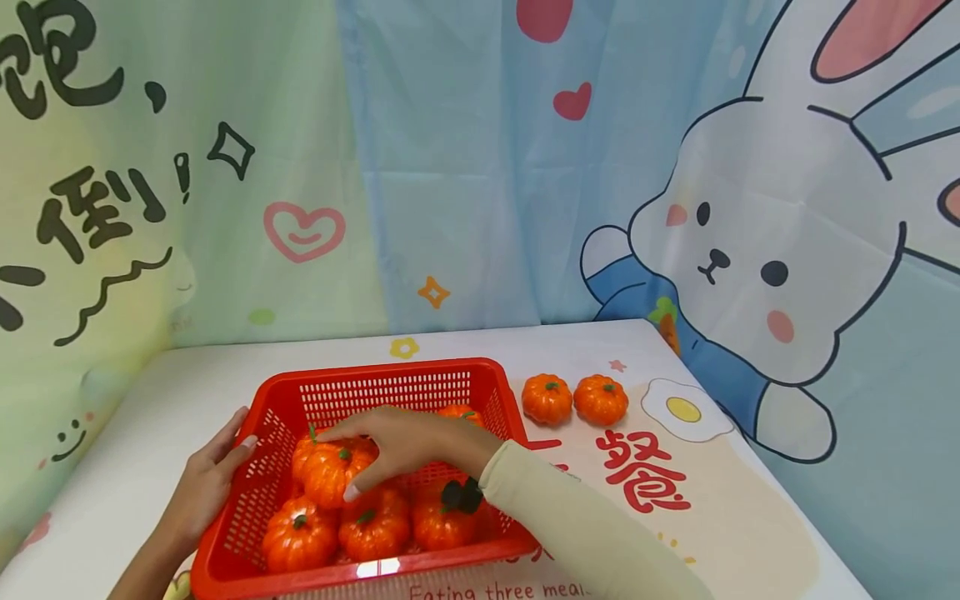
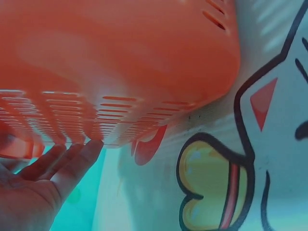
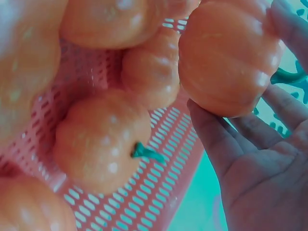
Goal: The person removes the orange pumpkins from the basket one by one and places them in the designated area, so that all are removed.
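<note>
My right hand reaches over the red plastic basket and grips a small orange pumpkin with a green stem. In the right wrist view, thumb and fingers lie round this pumpkin, above the slotted basket wall. Other pumpkins rest in the basket, among them a front-left pumpkin, a front-middle pumpkin and one partly behind my right forearm. My left hand touches the basket's left side from outside. In the left wrist view its extended fingers meet the slotted wall.
Two more pumpkins sit on the table to the right of the basket: a nearer-left pumpkin and a right pumpkin. A printed cloth covers the table. Behind it hangs a curtain with a cartoon rabbit.
</note>
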Available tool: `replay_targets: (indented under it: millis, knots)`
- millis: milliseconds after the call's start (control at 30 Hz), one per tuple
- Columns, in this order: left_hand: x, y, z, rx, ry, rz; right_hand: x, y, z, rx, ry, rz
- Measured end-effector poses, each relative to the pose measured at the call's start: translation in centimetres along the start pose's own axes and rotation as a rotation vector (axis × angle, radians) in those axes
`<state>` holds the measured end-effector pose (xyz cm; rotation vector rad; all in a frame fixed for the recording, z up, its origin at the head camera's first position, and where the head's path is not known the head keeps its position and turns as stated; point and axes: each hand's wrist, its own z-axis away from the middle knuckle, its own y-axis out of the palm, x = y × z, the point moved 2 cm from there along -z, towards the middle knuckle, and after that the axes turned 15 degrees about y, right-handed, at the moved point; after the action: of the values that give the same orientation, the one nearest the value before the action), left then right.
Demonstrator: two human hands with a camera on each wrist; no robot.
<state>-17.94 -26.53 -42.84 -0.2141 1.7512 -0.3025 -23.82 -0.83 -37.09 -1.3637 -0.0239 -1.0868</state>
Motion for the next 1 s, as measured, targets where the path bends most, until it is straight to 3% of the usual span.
replay_targets:
  millis: [233, 733, 1000]
  knots:
    - [0.0, -0.2, -0.2, -0.002, 0.010, 0.025, -0.6, -2.0, 1.8, -0.084, 0.039, -0.030]
    - [-0.1, 0.0, 0.0, -0.012, -0.007, 0.060, -4.0, -5.3, 6.4, -0.301, 0.102, -0.155]
    - [-0.1, 0.1, 0.0, -0.014, -0.031, 0.053, -6.8, -6.2, 9.2, -0.466, 0.131, -0.324]
